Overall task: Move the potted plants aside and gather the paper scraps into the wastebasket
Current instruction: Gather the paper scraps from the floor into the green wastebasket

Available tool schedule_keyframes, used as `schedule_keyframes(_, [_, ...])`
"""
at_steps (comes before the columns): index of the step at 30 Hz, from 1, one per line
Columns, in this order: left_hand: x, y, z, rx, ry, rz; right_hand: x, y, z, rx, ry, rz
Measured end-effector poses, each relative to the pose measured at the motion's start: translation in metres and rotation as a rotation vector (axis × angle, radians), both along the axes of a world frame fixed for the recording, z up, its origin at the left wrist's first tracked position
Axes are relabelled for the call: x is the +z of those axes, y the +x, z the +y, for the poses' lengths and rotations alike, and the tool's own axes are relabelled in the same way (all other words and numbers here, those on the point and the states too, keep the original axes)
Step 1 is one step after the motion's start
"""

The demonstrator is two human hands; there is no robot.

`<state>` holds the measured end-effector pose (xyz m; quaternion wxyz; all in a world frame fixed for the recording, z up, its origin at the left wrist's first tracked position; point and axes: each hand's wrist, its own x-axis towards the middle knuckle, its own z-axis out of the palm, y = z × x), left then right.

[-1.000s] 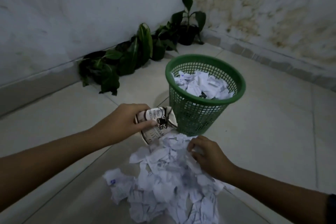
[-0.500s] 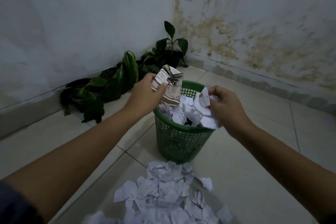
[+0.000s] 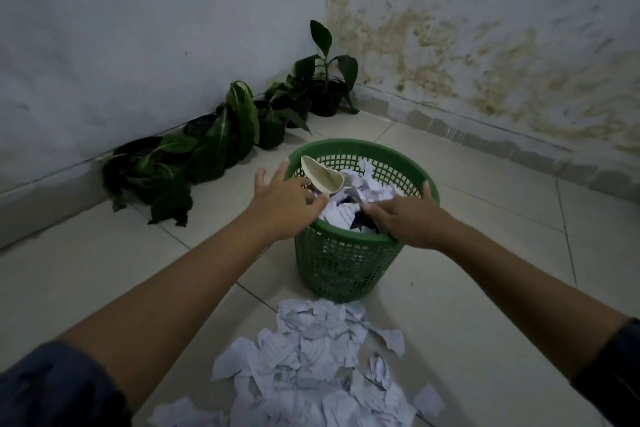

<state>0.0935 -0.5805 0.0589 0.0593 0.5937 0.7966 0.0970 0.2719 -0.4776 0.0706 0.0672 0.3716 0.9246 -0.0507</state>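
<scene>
1. Scraps point(image 3: 311, 367) of white paper lie in a loose pile on the tiled floor point(image 3: 485, 288) at lower centre of the frame, just below the basket point(image 3: 346, 267).
2. More scraps point(image 3: 367, 184) fill the green mesh basket, which stands upright on the floor at centre frame.
3. A crumpled cream carton point(image 3: 322, 175) lies tilted on top of the scraps at the basket's upper-left rim.
4. Left hand point(image 3: 282, 203) is over the basket's left rim, its grip wide: fingers spread and straight, holding nothing. Its fingertips are just beside the carton; whether they touch it cannot be told.
5. Right hand point(image 3: 405, 218) is over the basket's right half, palm down. Its thumb lies against the far right rim, and its fingers reach left over the scraps inside. The grip looks loose and flat, with nothing clearly held, though the fingertips are partly hidden among the paper.
6. Plants point(image 3: 221, 142) in dark pots stand in a row along the foot of the left wall point(image 3: 138, 28), from mid-left of the frame up to the corner at upper centre, well apart from the pile.
7. The right wall point(image 3: 502, 45) is stained yellow-brown.
8. Dark sleeves show at the lower left and lower right corners.
</scene>
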Motion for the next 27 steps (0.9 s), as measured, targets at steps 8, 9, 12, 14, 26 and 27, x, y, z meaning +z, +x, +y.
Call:
schedule_keyframes(8, [-0.031,-0.001,-0.05,-0.051,0.301,-0.113,-0.001,0.013,-0.035,0.086,0.207,0.479])
schedule_keyframes(9, [-0.04,0.0,-0.063,-0.071,0.297,-0.13,-0.003,0.016,-0.046,0.14,0.187,0.533])
schedule_keyframes(12, [-0.066,0.003,-0.103,-0.158,0.219,-0.147,-0.022,0.023,-0.073,0.302,0.189,0.582])
schedule_keyframes(14, [-0.086,0.003,-0.122,-0.223,0.118,-0.128,-0.045,0.03,-0.086,0.361,0.23,0.599])
schedule_keyframes(26, [-0.181,0.021,-0.131,-0.049,-0.333,-0.283,-0.174,0.058,-0.093,-0.358,-0.249,0.306])
schedule_keyframes(27, [-0.183,0.024,-0.126,-0.032,-0.318,-0.286,-0.179,0.054,-0.088,-0.427,-0.292,0.283])
